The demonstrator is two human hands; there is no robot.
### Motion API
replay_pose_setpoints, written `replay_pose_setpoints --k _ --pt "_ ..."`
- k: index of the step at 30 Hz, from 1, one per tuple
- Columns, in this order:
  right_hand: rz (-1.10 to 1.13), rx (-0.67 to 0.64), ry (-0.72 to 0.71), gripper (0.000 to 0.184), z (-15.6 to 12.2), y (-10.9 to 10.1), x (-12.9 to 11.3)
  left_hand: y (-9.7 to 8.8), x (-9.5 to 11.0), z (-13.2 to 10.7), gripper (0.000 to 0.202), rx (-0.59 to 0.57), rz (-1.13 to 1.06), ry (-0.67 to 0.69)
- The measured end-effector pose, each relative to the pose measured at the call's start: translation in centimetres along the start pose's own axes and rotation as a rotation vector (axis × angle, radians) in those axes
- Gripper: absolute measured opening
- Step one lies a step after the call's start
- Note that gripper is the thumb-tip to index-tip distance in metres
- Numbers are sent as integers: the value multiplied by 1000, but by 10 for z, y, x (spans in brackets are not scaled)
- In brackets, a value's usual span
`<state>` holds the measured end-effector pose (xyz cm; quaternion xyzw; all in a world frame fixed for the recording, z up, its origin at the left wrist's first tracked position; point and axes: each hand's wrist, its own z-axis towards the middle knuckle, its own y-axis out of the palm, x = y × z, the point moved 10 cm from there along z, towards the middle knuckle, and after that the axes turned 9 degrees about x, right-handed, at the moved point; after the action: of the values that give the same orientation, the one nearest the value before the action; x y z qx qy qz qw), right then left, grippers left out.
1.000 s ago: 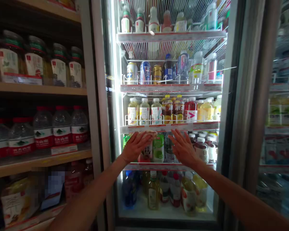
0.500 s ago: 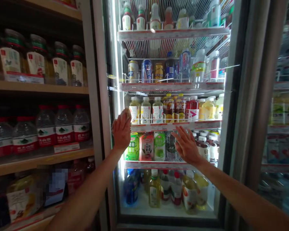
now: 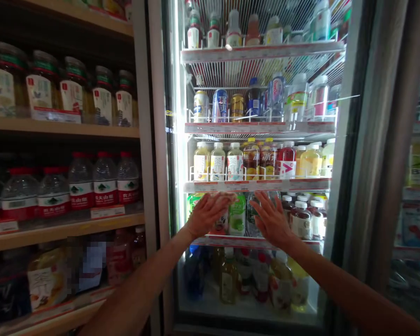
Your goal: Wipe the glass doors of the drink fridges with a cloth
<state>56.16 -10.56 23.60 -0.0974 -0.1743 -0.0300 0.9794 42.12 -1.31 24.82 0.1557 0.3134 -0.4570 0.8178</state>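
Observation:
My left hand point(image 3: 207, 213) presses a pale, crumpled cloth point(image 3: 228, 198) flat under its fingers against the glass door point(image 3: 252, 259) of a lit drinks fridge. It is just below the third shelf's price strip. To its right, my right hand point(image 3: 273, 220) is spread with nothing in it, its palm turned to the same glass. Whether the palm touches the glass is hard to tell. Behind the hands, through the pane, stand a green carton-like bottle point(image 3: 237, 217) and dark-labelled bottles point(image 3: 302, 219), partly covered by my fingers.
Wooden shelves point(image 3: 66, 128) on the left hold brown drink bottles and red-capped water bottles point(image 3: 82, 182). A metal door frame point(image 3: 374, 154) runs down the fridge's right side, with another cooler beyond it. A small blurred screen point(image 3: 91, 263) sits low at the left.
My left hand has slid the cloth right and down across the glass, from the left edge toward the middle. My right hand stays nearly in place. The view has shifted slightly left.

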Motion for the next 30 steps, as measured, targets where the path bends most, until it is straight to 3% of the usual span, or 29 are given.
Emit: replay_pose_setpoints --k 2,4,7,10,12,14,18,20,25,28,30 --pt "85 27 2 47 7 -3 -11 9 17 4 47 -54 -101 39" --pt "232 100 91 47 21 -11 -15 9 15 19 49 -17 -173 -124" --pt "502 220 485 49 39 -16 5 1 22 44 57 64 -449 -342" --pt "895 61 858 46 35 16 7 -3 24 42 74 149 -727 -758" --pt "1093 -116 973 39 26 35 -7 3 26 16 80 198 -903 -1120" --pt "1107 -185 1025 34 17 38 -13 15 39 -16 78 207 -1126 -1443" --pt "794 -40 1020 32 6 12 -3 36 75 -69 39 184 -1492 -1999" --pt "587 56 955 32 1 -5 -5 33 87 -76 30 231 -1577 -2149" --pt "444 110 665 24 -27 -15 -49 20 120 -43 32 237 -2003 -2210" --pt "437 35 431 18 -40 -16 -72 20 121 -52 25 322 -1887 -2315" --pt "404 4 376 20 -42 -24 -68 23 109 -62 24 348 -1703 -2273"
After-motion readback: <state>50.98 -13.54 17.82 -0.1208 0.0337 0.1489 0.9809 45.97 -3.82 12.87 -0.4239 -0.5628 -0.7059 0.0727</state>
